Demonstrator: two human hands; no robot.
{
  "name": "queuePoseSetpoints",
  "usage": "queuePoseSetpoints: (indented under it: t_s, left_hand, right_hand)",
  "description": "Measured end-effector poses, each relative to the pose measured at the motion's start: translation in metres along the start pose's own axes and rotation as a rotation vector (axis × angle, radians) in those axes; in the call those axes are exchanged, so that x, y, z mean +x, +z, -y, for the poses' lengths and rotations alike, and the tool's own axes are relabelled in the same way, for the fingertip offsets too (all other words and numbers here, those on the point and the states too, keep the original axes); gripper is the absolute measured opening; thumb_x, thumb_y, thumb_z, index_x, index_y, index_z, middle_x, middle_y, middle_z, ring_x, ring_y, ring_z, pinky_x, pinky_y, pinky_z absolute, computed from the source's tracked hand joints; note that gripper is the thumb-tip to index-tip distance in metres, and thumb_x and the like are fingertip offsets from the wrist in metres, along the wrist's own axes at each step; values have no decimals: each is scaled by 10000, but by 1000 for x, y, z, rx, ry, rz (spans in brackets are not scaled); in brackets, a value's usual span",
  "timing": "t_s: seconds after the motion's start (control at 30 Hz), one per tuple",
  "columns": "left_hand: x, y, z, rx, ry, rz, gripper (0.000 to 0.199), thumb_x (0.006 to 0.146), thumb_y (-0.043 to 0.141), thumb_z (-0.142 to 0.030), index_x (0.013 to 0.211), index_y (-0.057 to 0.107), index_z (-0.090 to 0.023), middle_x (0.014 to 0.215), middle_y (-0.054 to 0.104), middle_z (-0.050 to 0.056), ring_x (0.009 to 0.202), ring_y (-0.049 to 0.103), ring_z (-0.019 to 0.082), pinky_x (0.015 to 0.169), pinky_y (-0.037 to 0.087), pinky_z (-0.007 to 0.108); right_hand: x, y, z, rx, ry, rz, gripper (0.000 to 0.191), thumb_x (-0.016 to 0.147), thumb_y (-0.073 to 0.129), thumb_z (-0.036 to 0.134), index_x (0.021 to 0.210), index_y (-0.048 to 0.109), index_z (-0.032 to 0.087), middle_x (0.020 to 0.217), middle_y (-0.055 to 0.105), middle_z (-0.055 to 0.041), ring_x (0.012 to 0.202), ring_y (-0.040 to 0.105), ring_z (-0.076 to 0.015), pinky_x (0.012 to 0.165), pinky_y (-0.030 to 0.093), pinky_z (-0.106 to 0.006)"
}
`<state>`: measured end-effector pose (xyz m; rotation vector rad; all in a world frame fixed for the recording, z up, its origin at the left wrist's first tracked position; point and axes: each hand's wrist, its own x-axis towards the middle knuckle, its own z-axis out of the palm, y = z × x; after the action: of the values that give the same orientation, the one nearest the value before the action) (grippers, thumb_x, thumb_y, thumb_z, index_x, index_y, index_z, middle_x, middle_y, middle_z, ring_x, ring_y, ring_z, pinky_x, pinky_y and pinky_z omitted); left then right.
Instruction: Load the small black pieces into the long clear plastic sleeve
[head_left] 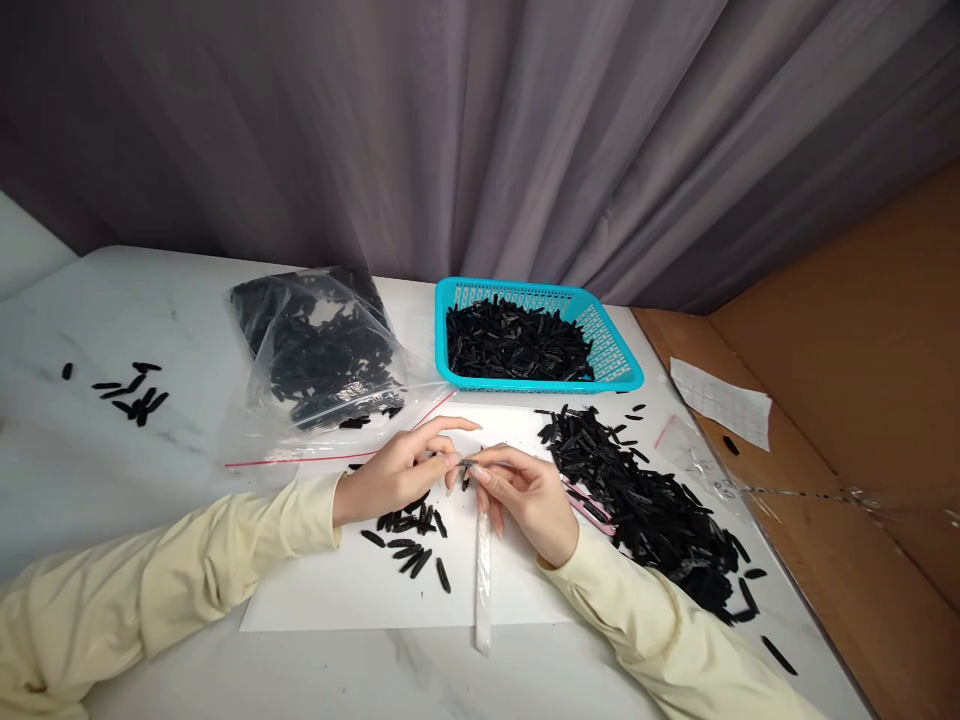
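Note:
My left hand (pixel 399 472) and my right hand (pixel 531 492) meet over the white sheet (pixel 300 590). Thumb and fingertips of both pinch a small dark elongated piece (pixel 466 463), mostly covered by the fingers. A narrow white strip in clear wrapping (pixel 482 590) runs from beneath my right fingers towards me; whether they grip it I cannot tell. Several loose black elongated pieces (pixel 412 555) lie on the sheet by my left hand. To the right of my right hand spreads a big heap of such black pieces (pixel 645 500), with a pink item (pixel 589 503) at its edge.
Behind my hands stands a blue basket (pixel 540 385) holding many black pieces. Left of it lies a clear zip bag (pixel 330 350) with more inside. A few stray pieces (pixel 139 395) are at far left. Paper (pixel 721 400) and cardboard (pixel 840 330) border the right side, before a grey curtain (pixel 450 130).

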<state>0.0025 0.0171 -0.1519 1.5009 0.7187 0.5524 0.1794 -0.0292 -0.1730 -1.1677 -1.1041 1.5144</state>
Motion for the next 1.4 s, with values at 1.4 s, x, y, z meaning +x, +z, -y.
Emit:
queuePoseSetpoints:
  t_s: [1.4]
  left_hand:
    - [2,1,10,-28,24,6,439,890,401,-425,1096,579,-80,461,398,-69,416,353,73,435,290,199]
  right_hand:
    - [-4,10,21,94,98,-105,171,669,746,316,710,704,155,607,609,-3,540,477,-96,515,369,-234]
